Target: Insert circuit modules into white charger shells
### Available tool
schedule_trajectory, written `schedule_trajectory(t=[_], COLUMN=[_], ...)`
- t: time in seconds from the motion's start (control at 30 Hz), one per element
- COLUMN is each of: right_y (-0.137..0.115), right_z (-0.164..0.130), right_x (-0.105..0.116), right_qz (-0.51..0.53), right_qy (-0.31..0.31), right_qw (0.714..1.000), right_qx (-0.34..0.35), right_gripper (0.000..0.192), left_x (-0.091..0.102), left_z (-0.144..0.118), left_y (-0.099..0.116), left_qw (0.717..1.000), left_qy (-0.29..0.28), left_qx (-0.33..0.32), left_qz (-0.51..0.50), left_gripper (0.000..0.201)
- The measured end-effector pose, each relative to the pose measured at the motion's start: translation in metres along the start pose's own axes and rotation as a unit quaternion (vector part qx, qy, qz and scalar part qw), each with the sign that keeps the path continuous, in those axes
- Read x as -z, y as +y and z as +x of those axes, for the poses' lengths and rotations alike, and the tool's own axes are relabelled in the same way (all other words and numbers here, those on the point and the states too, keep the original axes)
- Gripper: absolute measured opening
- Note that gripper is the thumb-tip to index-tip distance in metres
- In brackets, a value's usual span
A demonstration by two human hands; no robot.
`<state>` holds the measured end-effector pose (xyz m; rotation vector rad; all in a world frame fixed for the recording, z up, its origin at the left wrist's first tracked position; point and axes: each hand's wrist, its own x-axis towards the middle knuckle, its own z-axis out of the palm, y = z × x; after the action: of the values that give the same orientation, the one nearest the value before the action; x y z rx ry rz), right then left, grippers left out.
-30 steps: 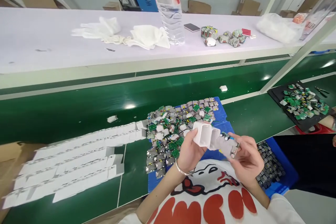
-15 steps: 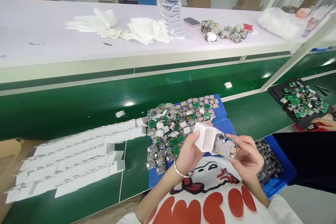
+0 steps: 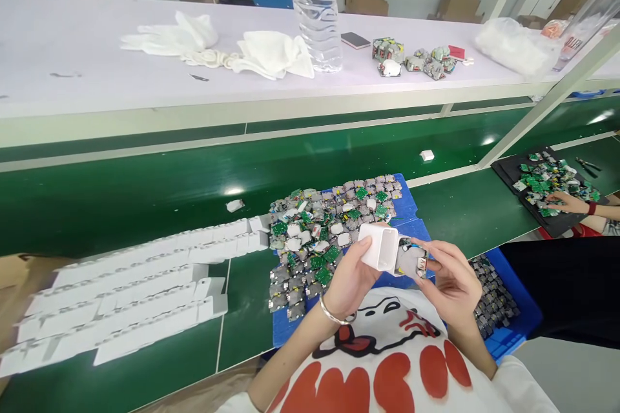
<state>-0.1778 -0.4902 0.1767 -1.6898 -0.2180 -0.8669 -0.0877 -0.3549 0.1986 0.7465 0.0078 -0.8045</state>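
Note:
My left hand (image 3: 349, 281) grips a white plastic charger shell (image 3: 378, 246), its open end turned right. My right hand (image 3: 448, 284) pinches a small circuit board module (image 3: 411, 261) whose left part sits inside the shell's opening. Both hands hover above a blue tray (image 3: 409, 210) heaped with several green and grey circuit modules (image 3: 320, 239). A silver bracelet circles my left wrist.
Rows of white shells (image 3: 130, 290) lie on the green belt (image 3: 145, 187) at left. A second blue tray (image 3: 508, 316) of dark parts sits at right. Another person's hand (image 3: 566, 203) reaches into a black tray (image 3: 552, 187). A water bottle (image 3: 314, 6), gloves (image 3: 213, 48) and loose modules (image 3: 416, 61) rest on the white shelf.
My right hand has pushed the circuit module further left into the shell. The other person's hand has moved onto the black tray at far right.

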Motion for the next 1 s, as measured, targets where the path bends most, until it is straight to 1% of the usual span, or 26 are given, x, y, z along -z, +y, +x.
schedule_trajectory(t=[0.1,0.23,0.3,0.4,0.47,0.53,0.6,0.67,0.7,0.77,0.87,0.93,1.0], right_y=[-0.001,-0.001,-0.002,-0.006,-0.009,-0.009,-0.006,-0.001,0.002,0.008,0.012,0.011,0.008], right_z=[0.002,0.005,0.006,0.009,0.011,0.013,0.012,0.011,0.01,0.009,0.008,0.007,0.005], right_x=[0.0,-0.001,0.0,0.003,0.005,0.006,0.007,0.006,0.004,0.001,-0.007,-0.011,-0.014], right_qz=[-0.02,-0.003,-0.013,-0.053,-0.079,-0.081,-0.038,0.033,0.068,0.133,0.23,0.266,0.271], right_qy=[0.003,0.013,0.011,-0.009,-0.036,-0.062,-0.054,-0.015,0.002,0.011,0.001,0.004,0.005], right_qw=[1.0,1.0,1.0,0.998,0.996,0.994,0.996,0.993,0.986,0.964,0.917,0.899,0.902], right_qx=[-0.012,-0.019,-0.019,-0.02,-0.026,-0.037,-0.064,-0.115,-0.151,-0.23,-0.327,-0.348,-0.337], right_gripper=[0.055,0.052,0.054,0.057,0.057,0.056,0.051,0.042,0.038,0.038,0.043,0.045,0.051], left_x=[0.0,0.0,-0.001,-0.004,-0.007,-0.008,-0.009,-0.01,-0.01,-0.011,-0.011,-0.01,-0.009], left_z=[0.002,0.004,0.004,0.002,0.001,0.001,0.001,0.003,0.003,0.005,0.006,0.006,0.007], left_y=[-0.002,-0.005,-0.005,-0.003,-0.003,-0.002,-0.002,-0.003,-0.004,-0.007,-0.012,-0.015,-0.018], left_qw=[1.0,0.999,0.999,0.999,0.998,0.998,0.997,0.997,0.996,0.995,0.994,0.993,0.99], left_qy=[0.008,-0.002,-0.007,-0.004,0.009,0.02,0.023,0.022,0.021,0.019,0.009,0.002,-0.002], left_qx=[0.015,0.035,0.042,0.044,0.045,0.05,0.056,0.067,0.073,0.087,0.103,0.114,0.131], left_qz=[-0.006,-0.015,-0.017,-0.023,-0.031,-0.039,-0.045,-0.043,-0.041,-0.035,-0.032,-0.043,-0.059], left_gripper=[0.035,0.03,0.029,0.026,0.024,0.025,0.027,0.029,0.029,0.03,0.03,0.028,0.026])
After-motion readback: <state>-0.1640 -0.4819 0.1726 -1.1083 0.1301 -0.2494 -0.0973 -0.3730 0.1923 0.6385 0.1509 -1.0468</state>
